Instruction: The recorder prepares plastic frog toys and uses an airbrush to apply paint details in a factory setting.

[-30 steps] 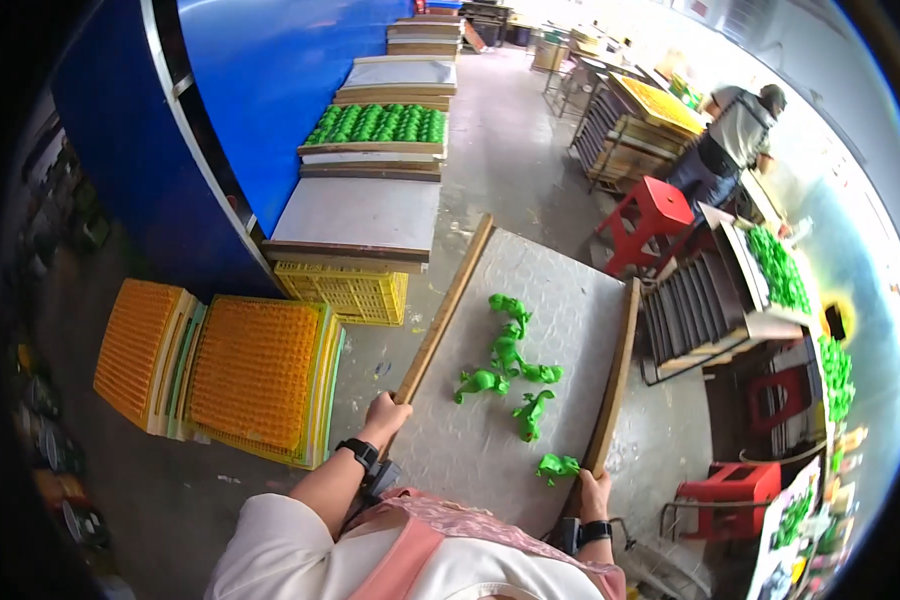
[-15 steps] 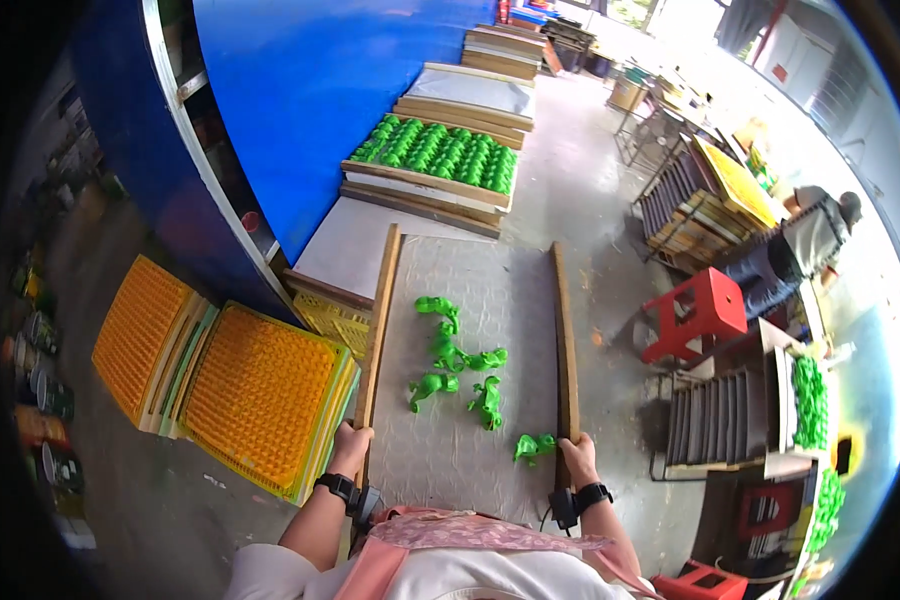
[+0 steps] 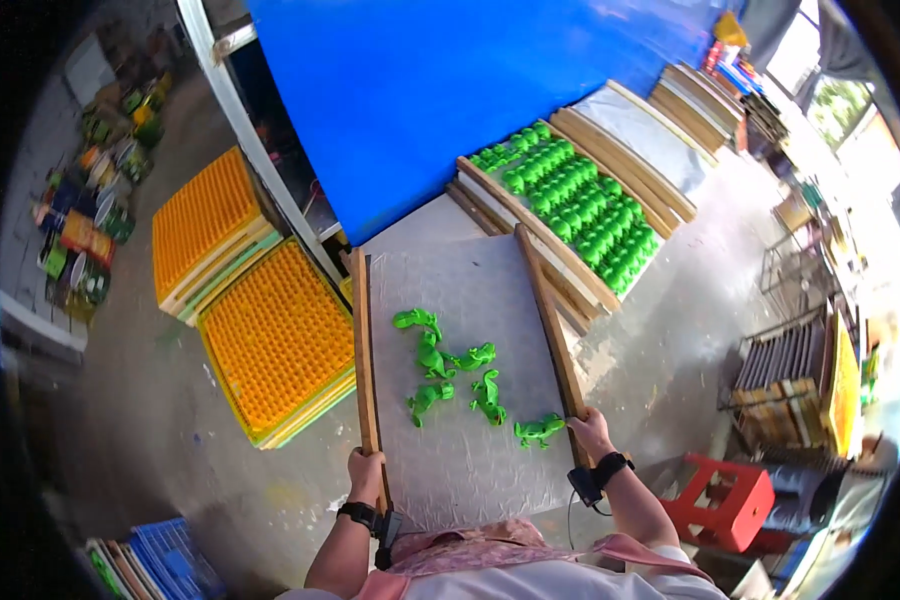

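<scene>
A shallow tray (image 3: 450, 290) with wooden side rails and a grey, plastic-covered bed spans the space in front of my body. My left hand (image 3: 365, 475) is closed around its left rail near the close end. My right hand (image 3: 592, 435) grips the right rail, a little farther up. Several bright green lizard-shaped figures lie loose on the bed, one curled lizard figure (image 3: 488, 398) around the middle. Another lizard figure (image 3: 540, 430) rests beside my right fingers. The tray's far edge overlaps a pale flat surface (image 3: 420, 225) by the blue wall; whether they touch, I cannot tell.
Beyond the tray, a stacked tray (image 3: 485, 185) holds rows of green figures, with more tray stacks behind. Yellow-orange bumpy trays (image 3: 280, 345) are piled at left beside a metal post (image 3: 270, 150). A red stool (image 3: 725, 500) and a rack (image 3: 790, 370) stand right. Blue wall (image 3: 420, 90) rises ahead.
My view has turned left, so the tray stacks, rack and stool sit farther right. The figure near my right hand has changed its pose on the bed. Both hands keep hold of the rails.
</scene>
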`<action>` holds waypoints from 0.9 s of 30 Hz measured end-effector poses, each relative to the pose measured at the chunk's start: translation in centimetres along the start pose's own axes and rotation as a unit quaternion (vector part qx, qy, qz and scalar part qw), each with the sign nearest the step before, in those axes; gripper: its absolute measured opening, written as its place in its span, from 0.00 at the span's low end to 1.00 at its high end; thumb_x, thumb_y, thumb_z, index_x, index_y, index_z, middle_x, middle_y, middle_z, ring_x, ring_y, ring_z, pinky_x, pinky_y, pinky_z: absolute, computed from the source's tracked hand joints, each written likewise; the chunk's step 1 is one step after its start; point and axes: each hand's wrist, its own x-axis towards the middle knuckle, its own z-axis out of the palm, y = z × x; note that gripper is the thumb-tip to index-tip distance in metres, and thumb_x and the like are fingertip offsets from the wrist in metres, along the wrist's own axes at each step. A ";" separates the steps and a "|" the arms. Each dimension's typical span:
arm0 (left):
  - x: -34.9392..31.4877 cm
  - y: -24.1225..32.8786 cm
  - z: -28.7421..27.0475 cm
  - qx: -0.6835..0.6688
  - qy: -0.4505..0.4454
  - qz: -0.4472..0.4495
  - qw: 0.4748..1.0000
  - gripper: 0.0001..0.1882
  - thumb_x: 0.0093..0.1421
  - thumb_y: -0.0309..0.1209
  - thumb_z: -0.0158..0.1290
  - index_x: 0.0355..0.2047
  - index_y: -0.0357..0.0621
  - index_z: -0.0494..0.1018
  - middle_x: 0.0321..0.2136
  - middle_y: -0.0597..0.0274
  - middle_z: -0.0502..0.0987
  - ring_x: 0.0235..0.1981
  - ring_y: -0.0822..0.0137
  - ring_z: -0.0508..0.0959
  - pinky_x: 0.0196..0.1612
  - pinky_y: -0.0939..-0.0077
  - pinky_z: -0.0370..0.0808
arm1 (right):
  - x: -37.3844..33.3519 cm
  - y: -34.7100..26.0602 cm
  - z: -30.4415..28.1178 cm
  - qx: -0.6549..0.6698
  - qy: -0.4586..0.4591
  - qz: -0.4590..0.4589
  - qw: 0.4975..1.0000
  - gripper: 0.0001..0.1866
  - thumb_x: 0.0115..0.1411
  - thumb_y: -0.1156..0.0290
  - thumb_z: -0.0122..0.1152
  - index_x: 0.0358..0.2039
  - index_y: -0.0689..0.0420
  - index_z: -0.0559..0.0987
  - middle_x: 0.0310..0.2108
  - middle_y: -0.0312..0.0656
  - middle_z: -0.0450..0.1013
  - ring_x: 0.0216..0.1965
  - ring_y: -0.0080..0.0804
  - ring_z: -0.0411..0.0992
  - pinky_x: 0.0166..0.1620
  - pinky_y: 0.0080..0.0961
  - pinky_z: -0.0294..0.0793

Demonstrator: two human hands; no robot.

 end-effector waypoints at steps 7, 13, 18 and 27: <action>2.5 -0.8 5.8 -0.079 0.052 -0.077 0.993 0.12 0.37 0.25 0.51 0.24 0.33 0.65 0.20 0.58 0.68 0.21 0.65 0.70 0.25 0.73 0.66 | 10.5 -2.8 1.2 -0.098 -0.033 -0.032 0.994 0.20 0.40 0.63 0.58 0.31 0.64 0.71 0.22 0.48 0.71 0.27 0.35 0.71 0.31 0.28 0.68; 5.9 -0.9 10.3 -0.062 0.088 -0.054 0.993 0.11 0.37 0.25 0.49 0.23 0.34 0.64 0.19 0.60 0.67 0.22 0.67 0.67 0.27 0.74 0.65 | 18.8 -3.8 2.6 -0.067 -0.114 -0.058 0.990 0.19 0.40 0.65 0.58 0.31 0.64 0.71 0.23 0.48 0.71 0.28 0.39 0.70 0.32 0.30 0.68; 7.3 0.0 14.4 -0.092 0.140 -0.045 0.985 0.10 0.37 0.25 0.49 0.22 0.35 0.63 0.18 0.61 0.66 0.19 0.66 0.66 0.24 0.73 0.64 | 24.5 -6.4 2.4 -0.105 -0.119 -0.105 0.982 0.20 0.40 0.65 0.59 0.34 0.63 0.71 0.25 0.49 0.71 0.29 0.39 0.71 0.33 0.31 0.68; 10.4 1.6 20.9 -0.066 0.190 -0.050 0.978 0.10 0.37 0.26 0.49 0.22 0.35 0.64 0.17 0.57 0.67 0.19 0.62 0.68 0.25 0.70 0.66 | 33.5 -8.8 2.8 -0.073 -0.165 -0.137 0.974 0.24 0.42 0.63 0.58 0.36 0.67 0.69 0.30 0.53 0.71 0.36 0.45 0.70 0.38 0.31 0.67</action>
